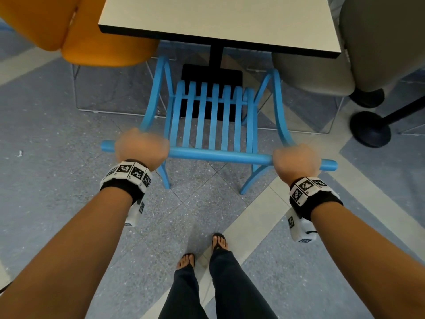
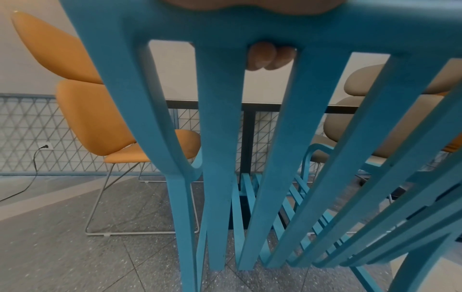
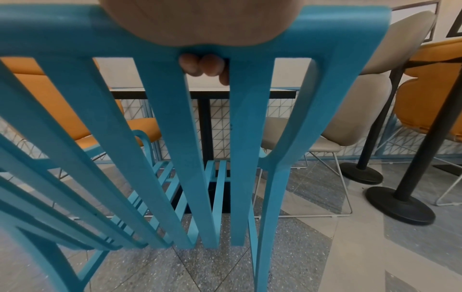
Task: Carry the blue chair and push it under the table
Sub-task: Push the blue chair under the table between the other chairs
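chair nearly home, the push under the tabletop (image 1: 218, 21) left.
both grips curl round the top rail: left hand (image 1: 141, 147), right hand (image 1: 295, 161); chair (image 1: 213, 116) seat front at 12 o'clock just meets the edge.

Counts from the head view:
- blue chair (image 1: 213, 125): 1, with 7 seat slats showing
- table (image 1: 220, 19): 1, on a single black post
- orange chair (image 1: 76, 31): 1 beside the table on the left – right wrist view shows a second orange chair (image 3: 430, 89) further off
- grey chair (image 1: 340, 65): 1 on the right
- round black pedestal bases (image 1: 370, 128): 2
- hands: 2 – left hand (image 1: 141, 147) and right hand (image 1: 295, 161), both wrapped on the chair's top rail
- wrist bands with markers: 2
- feet in sandals: 2
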### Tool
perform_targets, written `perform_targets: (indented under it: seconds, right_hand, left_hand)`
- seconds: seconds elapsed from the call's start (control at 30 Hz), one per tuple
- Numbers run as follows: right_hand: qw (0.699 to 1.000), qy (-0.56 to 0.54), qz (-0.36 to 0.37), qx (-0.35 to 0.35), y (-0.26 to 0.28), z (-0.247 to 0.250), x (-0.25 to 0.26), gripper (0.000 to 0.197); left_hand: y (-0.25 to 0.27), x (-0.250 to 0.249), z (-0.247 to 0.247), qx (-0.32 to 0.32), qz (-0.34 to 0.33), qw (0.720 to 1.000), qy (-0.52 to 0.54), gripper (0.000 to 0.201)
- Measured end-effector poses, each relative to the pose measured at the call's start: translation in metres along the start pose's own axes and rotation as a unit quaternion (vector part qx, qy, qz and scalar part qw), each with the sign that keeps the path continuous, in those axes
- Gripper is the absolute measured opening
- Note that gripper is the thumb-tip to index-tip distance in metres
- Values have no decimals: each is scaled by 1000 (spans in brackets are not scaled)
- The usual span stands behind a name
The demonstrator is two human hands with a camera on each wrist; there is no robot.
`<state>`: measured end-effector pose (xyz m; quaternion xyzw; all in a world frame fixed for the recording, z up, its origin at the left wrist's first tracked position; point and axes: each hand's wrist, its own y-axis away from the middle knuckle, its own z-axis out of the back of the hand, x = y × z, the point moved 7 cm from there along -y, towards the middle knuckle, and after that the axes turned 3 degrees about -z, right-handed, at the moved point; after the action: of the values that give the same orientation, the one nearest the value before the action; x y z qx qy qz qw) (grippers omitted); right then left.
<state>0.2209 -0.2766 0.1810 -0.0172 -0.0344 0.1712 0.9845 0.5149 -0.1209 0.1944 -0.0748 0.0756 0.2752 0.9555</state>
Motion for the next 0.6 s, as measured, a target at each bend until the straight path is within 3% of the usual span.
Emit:
perform_targets:
  seconds: [0.6]
  right_hand:
    - [1000,-3,18,4,4,-2,1,52]
  left_hand:
    - [13,5,-3,33,23,999,-18,45]
